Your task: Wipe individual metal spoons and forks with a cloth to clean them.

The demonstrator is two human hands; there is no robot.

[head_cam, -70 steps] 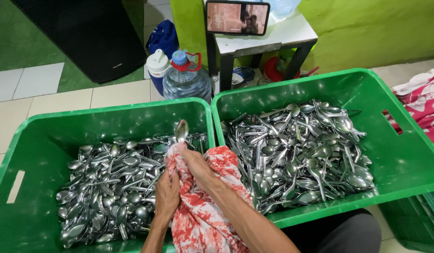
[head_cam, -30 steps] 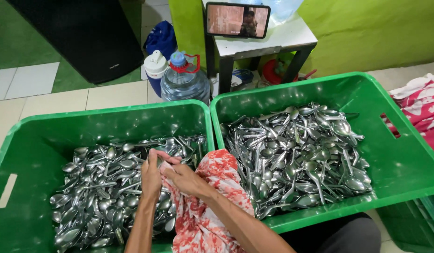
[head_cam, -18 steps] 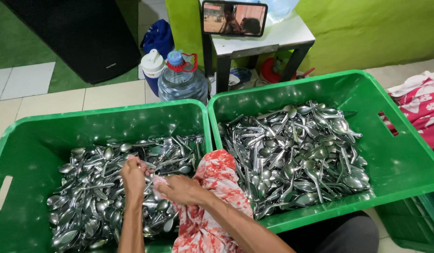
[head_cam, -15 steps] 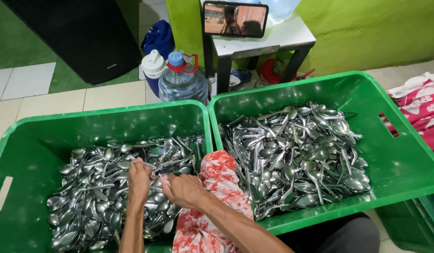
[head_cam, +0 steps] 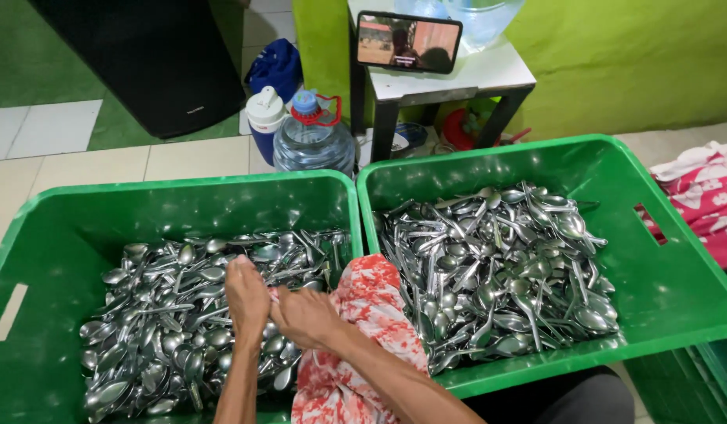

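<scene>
Both hands lower now, left hand and right hand closed over spoons; crate rim near.

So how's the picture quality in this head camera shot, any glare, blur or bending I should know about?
Head view: even, soft light, with bright glints off the spoons in the right crate and left crate; the crate rims bow slightly, a wide-lens curve; the left hand and right hand look a little soft, while the phone screen on the stool stays readable and not washed out.
</scene>
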